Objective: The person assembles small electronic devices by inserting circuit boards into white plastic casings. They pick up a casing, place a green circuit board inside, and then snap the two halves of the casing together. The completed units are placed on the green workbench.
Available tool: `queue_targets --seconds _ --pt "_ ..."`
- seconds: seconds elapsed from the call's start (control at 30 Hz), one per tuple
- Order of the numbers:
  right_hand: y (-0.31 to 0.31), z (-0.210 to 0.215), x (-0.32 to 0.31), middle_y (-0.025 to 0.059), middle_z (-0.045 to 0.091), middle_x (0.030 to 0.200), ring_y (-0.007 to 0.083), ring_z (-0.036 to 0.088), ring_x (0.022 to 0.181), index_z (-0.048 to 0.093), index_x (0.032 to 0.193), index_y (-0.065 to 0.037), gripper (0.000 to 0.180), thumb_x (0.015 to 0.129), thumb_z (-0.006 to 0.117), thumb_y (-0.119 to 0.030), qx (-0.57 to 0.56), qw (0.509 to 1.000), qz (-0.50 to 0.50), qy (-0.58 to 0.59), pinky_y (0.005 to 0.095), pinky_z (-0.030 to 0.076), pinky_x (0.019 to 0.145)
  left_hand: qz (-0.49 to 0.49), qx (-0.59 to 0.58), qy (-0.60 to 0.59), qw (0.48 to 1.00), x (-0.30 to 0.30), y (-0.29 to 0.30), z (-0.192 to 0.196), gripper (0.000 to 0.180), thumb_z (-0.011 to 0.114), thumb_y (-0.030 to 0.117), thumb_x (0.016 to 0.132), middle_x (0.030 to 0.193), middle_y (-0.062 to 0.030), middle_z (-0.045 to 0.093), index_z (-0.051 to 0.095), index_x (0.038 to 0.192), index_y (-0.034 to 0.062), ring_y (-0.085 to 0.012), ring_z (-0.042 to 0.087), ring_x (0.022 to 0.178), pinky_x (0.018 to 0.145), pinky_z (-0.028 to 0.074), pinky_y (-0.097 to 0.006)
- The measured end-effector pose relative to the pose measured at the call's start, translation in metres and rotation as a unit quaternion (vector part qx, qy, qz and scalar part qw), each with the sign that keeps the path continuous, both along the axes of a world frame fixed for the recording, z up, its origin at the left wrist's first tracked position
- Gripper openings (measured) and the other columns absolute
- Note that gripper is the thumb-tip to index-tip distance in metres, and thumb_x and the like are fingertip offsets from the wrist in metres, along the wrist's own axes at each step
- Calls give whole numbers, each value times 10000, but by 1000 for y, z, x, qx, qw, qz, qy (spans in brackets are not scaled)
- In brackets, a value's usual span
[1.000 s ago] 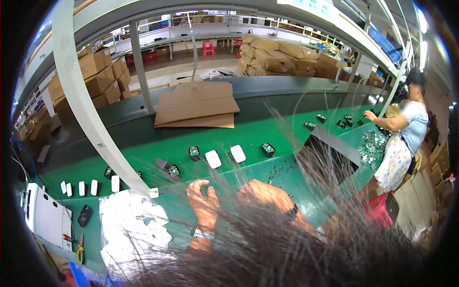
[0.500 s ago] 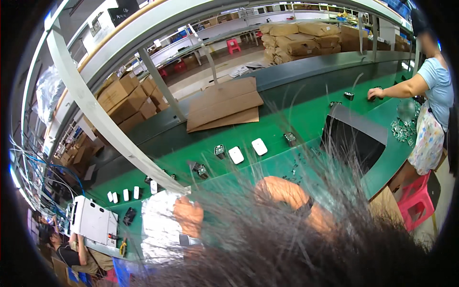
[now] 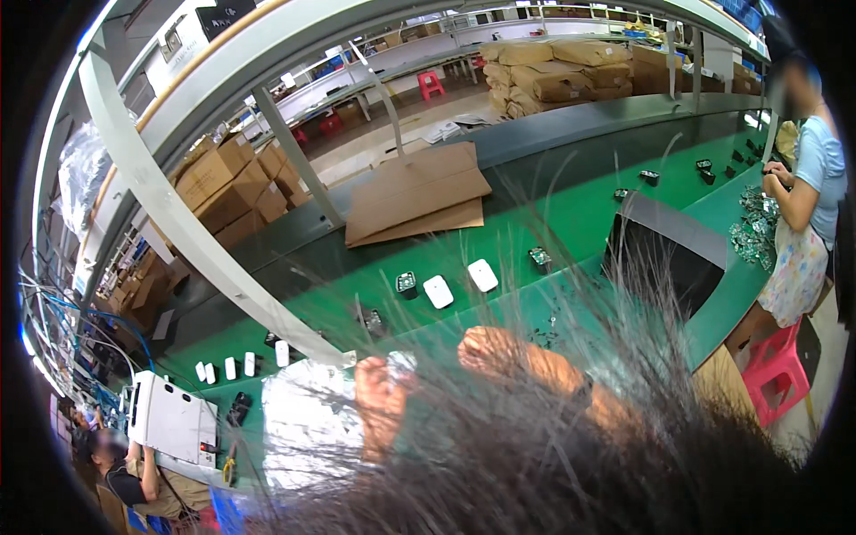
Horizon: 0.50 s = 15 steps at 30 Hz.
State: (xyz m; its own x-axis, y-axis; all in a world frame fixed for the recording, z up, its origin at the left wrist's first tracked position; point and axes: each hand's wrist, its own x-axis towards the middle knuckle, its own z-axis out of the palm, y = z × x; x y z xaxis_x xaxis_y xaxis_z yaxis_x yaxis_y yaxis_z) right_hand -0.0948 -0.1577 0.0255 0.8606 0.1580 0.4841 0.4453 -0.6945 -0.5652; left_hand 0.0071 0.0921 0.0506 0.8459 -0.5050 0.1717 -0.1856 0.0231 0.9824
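My left hand (image 3: 381,399) is beside the right edge of a shiny silver-white sheet (image 3: 308,419), fingers curled. A small pale, glossy piece (image 3: 402,364) shows at its fingertips; its kind is unclear. To the right, my right hand (image 3: 489,349) hangs over the green bench with bent fingers, and what they hold, if anything, is hidden. Hair covers part of both hands. Beyond them on the green belt lie two white rounded cases (image 3: 438,292) and an open black housing (image 3: 407,285) with a circuit board inside. Another dark housing (image 3: 370,322) sits closer, partly behind hair.
Small dark parts (image 3: 546,337) are scattered right of my right hand, before a black bin (image 3: 664,259). A slanting metal post (image 3: 205,232) stands at left, near several white cases (image 3: 250,364) and a white machine (image 3: 174,419). Co-workers sit at left and stand at right (image 3: 807,187).
My left hand has moved right, off the silver-white sheet, and the pale piece now shows at its fingers. My right hand has shifted left. The right-hand co-worker has drawn an arm back from the belt.
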Motion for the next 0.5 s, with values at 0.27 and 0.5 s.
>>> queue_targets --seconds 0.27,0.5 --pt "28 34 -3 157 561 912 352 563 895 554 955 -7 128 917 569 -129 16 998 -24 -64 438 479 856 28 -20 79 996 -32 -46 -32 464 693 -68 811 893 -50 656 547 1249 -27 -138 625 773 688 532 -271" --pt "32 32 -4 126 590 949 316 596 936 573 987 -18 174 852 621 -117 -112 982 -94 -116 444 489 884 15 14 16 1000 -53 -54 -1 406 719 8 834 961 -86 663 578 1209 -53 -152 635 811 705 546 -289"
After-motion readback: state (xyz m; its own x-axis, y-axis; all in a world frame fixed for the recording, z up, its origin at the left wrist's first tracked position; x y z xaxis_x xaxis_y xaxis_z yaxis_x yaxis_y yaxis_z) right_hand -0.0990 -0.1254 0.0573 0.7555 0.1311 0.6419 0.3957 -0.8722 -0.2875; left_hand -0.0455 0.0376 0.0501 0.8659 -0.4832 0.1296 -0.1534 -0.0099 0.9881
